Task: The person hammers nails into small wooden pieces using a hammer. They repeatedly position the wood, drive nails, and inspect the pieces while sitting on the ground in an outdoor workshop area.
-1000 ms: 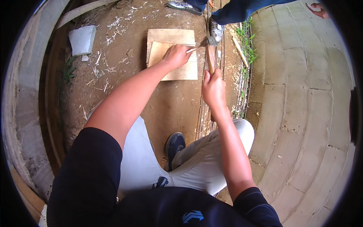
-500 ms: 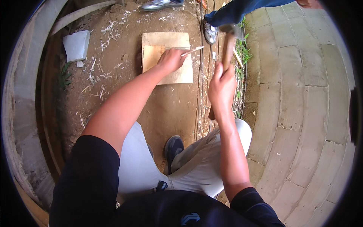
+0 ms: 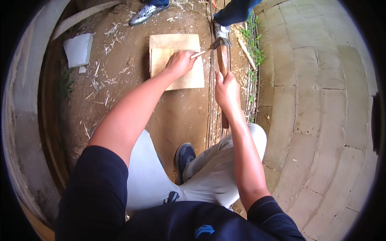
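Note:
My left hand (image 3: 181,63) is closed around a slim pale wooden stick (image 3: 201,53), which points to the right over the edge of a flat wooden board (image 3: 189,81). In my right hand (image 3: 227,91) is a hammer (image 3: 222,60) with a brown wooden handle, held upright in the picture. Its dark metal head (image 3: 219,43) meets or overlaps the stick's right end; whether they touch I cannot tell. A smaller, lighter wooden piece (image 3: 160,59) lies on the board, partly hidden by my left hand.
Pale wood shavings (image 3: 96,80) litter the dirt floor. A whitish stone block (image 3: 78,50) lies at the left. Another person's shoes (image 3: 145,14) and dark trousers (image 3: 235,11) are at the far side. Grey paving (image 3: 313,112) runs along the right, edged by grass (image 3: 257,58).
My right hand has swung the hammer left, bringing its head to the stick's end. The left hand keeps its grip on the stick. The other person's left-side shoe has shifted left and nearer.

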Demonstrator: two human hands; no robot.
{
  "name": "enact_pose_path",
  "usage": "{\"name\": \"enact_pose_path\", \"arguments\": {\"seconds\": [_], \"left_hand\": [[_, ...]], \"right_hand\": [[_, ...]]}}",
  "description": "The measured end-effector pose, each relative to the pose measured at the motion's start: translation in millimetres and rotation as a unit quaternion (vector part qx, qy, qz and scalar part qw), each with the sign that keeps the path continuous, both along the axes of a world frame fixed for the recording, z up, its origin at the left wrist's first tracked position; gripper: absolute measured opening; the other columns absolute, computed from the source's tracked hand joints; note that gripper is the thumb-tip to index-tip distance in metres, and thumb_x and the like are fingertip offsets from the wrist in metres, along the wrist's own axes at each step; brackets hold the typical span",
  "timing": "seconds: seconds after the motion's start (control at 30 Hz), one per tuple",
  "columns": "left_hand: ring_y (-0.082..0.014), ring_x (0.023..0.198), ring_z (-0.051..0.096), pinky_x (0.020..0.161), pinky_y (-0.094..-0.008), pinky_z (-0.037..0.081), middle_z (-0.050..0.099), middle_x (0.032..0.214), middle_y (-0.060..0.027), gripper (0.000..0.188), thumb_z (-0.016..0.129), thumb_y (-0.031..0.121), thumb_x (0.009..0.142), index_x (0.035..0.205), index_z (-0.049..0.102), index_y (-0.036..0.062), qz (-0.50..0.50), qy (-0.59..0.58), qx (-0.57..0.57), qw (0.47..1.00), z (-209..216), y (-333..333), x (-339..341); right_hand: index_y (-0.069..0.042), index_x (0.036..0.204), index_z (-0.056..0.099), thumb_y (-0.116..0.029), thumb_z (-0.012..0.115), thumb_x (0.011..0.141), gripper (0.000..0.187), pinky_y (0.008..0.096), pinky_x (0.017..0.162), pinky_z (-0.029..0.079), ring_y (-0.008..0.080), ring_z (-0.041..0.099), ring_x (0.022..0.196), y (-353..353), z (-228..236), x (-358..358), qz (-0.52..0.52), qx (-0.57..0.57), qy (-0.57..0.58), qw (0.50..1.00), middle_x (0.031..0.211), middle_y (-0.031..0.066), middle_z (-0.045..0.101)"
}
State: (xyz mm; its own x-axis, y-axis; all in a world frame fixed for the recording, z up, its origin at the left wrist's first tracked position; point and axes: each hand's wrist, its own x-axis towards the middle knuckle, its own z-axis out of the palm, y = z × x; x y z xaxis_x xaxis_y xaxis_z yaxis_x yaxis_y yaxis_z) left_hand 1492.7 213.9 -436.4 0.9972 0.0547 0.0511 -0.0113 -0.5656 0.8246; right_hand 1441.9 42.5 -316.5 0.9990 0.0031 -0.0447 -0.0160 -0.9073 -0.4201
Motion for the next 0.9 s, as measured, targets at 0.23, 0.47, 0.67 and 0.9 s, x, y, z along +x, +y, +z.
{"name": "enact_pose_path", "arguments": {"seconds": [0.23,0.47,0.67,0.9], "left_hand": [[-0.0374,0.078,0.073,0.074,-0.0465,0.058,0.073,0.088,-0.0227,0.026,0.067,0.02,0.094,0.118,0.075,0.0152,-0.012,0.023,-0.002,1.0,7.2,-10.6,-0.1],[-0.0381,0.077,0.072,0.074,-0.047,0.059,0.073,0.088,-0.0221,0.027,0.067,0.017,0.094,0.12,0.075,0.0157,-0.011,-0.006,-0.012,1.0,-2.8,-2.4,0.9],[-0.0386,0.084,0.072,0.08,-0.0487,0.059,0.073,0.094,-0.0214,0.028,0.064,0.015,0.094,0.119,0.075,0.0188,-0.001,-0.04,0.021,0.999,-5.3,-0.6,-0.8],[-0.0397,0.087,0.071,0.079,-0.0472,0.057,0.072,0.095,-0.0213,0.029,0.066,0.02,0.094,0.121,0.074,0.0167,-0.008,-0.002,0.011,1.0,-0.8,-0.7,-0.2]], "right_hand": [[0.007,0.109,0.058,-0.025,0.053,0.103,0.033,0.055,0.074,0.054,0.0513,0.069,0.087,1.3,8.8,-4.2,-0.001,0.001,0.055,0.998,0.086,0.036,0.067],[0.006,0.104,0.057,-0.025,0.052,0.104,0.032,0.0525,0.069,0.054,0.0484,0.07,0.078,30.1,57.3,-11.1,-0.045,0.086,-0.019,0.995,0.081,0.0336,0.067],[0.006,0.106,0.058,-0.028,0.053,0.103,0.034,0.0577,0.075,0.052,0.0534,0.068,0.085,22.9,31.9,-8.3,-0.038,0.036,0.066,0.996,0.084,0.0361,0.066],[0.007,0.105,0.059,-0.035,0.051,0.105,0.043,0.0558,0.078,0.052,0.0478,0.07,0.084,0.8,0.9,-2.4,0.007,0.012,0.03,0.999,0.082,0.0331,0.066]]}}
